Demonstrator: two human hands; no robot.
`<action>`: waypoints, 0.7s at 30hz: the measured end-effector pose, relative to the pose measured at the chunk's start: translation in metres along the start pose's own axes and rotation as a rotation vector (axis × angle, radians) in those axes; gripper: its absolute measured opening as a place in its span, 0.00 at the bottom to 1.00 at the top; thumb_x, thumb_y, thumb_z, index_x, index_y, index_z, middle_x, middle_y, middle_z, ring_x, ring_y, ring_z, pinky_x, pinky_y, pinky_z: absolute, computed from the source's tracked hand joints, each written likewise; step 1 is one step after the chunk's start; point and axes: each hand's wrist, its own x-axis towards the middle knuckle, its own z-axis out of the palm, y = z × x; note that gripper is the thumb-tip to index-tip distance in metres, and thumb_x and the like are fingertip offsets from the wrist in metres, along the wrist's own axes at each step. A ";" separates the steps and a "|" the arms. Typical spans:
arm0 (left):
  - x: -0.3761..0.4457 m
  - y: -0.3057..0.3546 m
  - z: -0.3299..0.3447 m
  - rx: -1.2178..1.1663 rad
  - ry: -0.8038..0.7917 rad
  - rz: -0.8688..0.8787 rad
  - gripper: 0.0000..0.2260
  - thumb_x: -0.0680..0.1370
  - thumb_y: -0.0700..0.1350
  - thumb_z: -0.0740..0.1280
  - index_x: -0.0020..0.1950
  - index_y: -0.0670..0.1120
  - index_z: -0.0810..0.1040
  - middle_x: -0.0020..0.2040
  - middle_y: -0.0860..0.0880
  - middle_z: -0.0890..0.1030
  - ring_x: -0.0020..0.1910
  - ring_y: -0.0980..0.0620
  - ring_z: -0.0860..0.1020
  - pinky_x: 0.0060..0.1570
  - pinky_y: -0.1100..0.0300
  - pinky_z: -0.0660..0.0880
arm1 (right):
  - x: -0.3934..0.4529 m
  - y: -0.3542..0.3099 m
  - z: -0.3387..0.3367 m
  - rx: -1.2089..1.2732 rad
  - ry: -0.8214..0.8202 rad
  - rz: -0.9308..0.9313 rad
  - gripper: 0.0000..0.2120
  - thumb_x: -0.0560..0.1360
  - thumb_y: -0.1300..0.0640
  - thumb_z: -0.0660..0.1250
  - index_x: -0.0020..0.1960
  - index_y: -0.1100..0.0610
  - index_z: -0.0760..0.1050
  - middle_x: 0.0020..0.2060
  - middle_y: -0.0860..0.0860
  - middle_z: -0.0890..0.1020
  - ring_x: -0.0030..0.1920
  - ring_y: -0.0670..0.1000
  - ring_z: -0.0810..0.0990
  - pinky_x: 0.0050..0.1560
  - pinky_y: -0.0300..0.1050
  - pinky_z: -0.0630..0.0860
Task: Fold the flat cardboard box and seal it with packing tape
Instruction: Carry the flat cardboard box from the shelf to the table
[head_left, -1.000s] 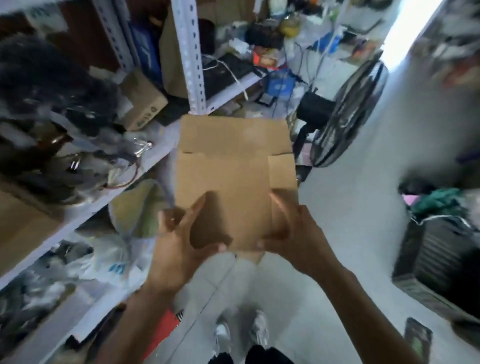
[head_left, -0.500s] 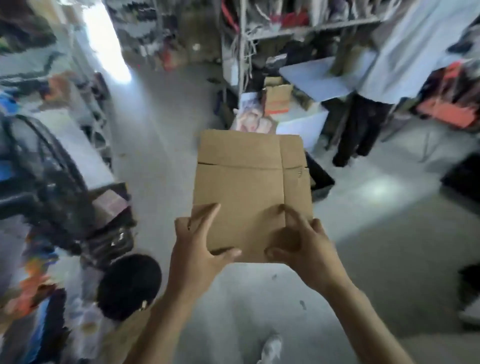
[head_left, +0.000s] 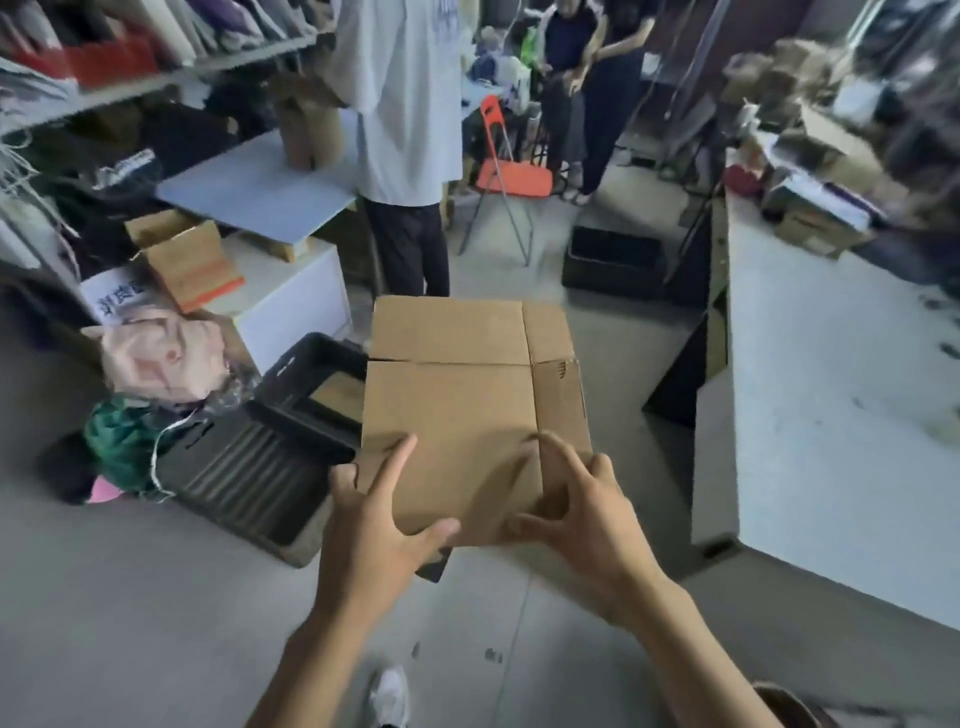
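A flat brown cardboard box (head_left: 457, 395) is held up in front of me above the floor, its creases and flap slits showing. My left hand (head_left: 374, 525) grips its lower left corner, thumb under the bottom edge and index finger stretched up over the face. My right hand (head_left: 576, 514) holds the lower right part, fingertips pressing on the vertical crease. No packing tape is visible.
A long white table (head_left: 831, 395) runs along the right. Black plastic crates (head_left: 260, 467) lie on the floor to the left beside bags of cloth. A person in a white shirt (head_left: 405, 104) stands ahead near an orange folding chair (head_left: 506, 171). Shelves fill the far left.
My view has swung round from the shelf aisle into the open room with the white table. The flat box stays in both hands, and my right fingers have shifted onto its crease.
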 end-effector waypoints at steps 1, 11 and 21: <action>0.025 -0.001 0.004 0.011 -0.029 0.030 0.43 0.63 0.55 0.81 0.75 0.62 0.67 0.57 0.48 0.66 0.49 0.50 0.72 0.45 0.60 0.68 | 0.017 0.000 0.001 0.007 0.029 0.028 0.40 0.64 0.41 0.78 0.68 0.29 0.58 0.57 0.47 0.68 0.46 0.50 0.80 0.54 0.50 0.80; 0.208 0.064 0.073 0.054 -0.346 0.281 0.44 0.64 0.61 0.79 0.77 0.62 0.63 0.60 0.45 0.68 0.44 0.51 0.74 0.40 0.69 0.66 | 0.121 0.031 -0.047 0.031 0.304 0.330 0.42 0.64 0.41 0.78 0.70 0.29 0.57 0.51 0.47 0.67 0.41 0.48 0.79 0.49 0.46 0.79; 0.312 0.177 0.222 0.084 -0.518 0.407 0.44 0.64 0.60 0.80 0.77 0.64 0.62 0.55 0.50 0.63 0.45 0.44 0.78 0.50 0.55 0.75 | 0.202 0.141 -0.145 0.067 0.443 0.495 0.43 0.65 0.40 0.77 0.72 0.33 0.56 0.56 0.49 0.67 0.45 0.52 0.80 0.45 0.41 0.74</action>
